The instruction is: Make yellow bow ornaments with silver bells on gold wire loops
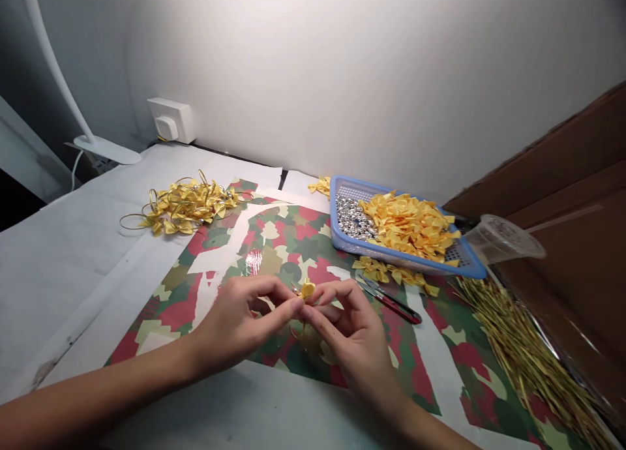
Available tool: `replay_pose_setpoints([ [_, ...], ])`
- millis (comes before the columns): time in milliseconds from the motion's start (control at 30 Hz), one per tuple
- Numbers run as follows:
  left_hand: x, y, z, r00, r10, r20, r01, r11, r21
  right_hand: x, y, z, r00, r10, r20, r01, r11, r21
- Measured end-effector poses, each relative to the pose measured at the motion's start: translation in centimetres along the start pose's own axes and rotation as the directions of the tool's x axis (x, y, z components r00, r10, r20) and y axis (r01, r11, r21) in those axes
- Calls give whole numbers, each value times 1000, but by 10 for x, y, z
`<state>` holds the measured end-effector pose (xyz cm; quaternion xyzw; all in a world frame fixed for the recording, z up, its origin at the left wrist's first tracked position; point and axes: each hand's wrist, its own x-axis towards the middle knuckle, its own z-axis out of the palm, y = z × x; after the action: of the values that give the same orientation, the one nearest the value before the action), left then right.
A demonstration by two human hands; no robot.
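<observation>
Over the patterned sheet my left hand (254, 310) and my right hand (345, 319) meet, thumb tips nearly touching. Pinched between them is a small yellow ribbon bow (307, 289), mostly covered by my fingers. A thin gold wire loop (296, 331) hangs just below the fingertips. Something small and shiny shows beside the bow at my left fingers, too small to make out. To the left at the back lies a pile of gold wire rings with yellow bows (190, 205).
A blue basket (337, 235) holds silver bells or beads (353, 218) and yellow bows (411, 222). Loose bows (374, 269) and red-and-black handled pliers or cutters (396, 305) lie before it. Gold stems (528, 345), a clear plastic cup (508, 238) and cardboard (562, 176) are right; a lamp base (107, 150) stands left.
</observation>
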<state>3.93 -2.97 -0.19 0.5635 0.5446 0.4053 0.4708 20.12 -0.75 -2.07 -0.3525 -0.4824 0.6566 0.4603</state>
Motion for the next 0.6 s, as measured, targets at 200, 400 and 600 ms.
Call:
replay_pose_setpoints([
  [200, 2, -1, -2, 999, 39, -38, -37, 998, 43, 5, -9, -5, 989, 69, 133, -47, 986, -158],
  [400, 2, -1, -3, 997, 69, -46, -63, 991, 117, 7, -18, -11, 989, -3, 150, 65, 911, -407],
  [600, 1, -2, -1, 998, 56, -20, -53, 988, 142, 8, -25, -12, 989, -28, 142, 96, 862, -498],
])
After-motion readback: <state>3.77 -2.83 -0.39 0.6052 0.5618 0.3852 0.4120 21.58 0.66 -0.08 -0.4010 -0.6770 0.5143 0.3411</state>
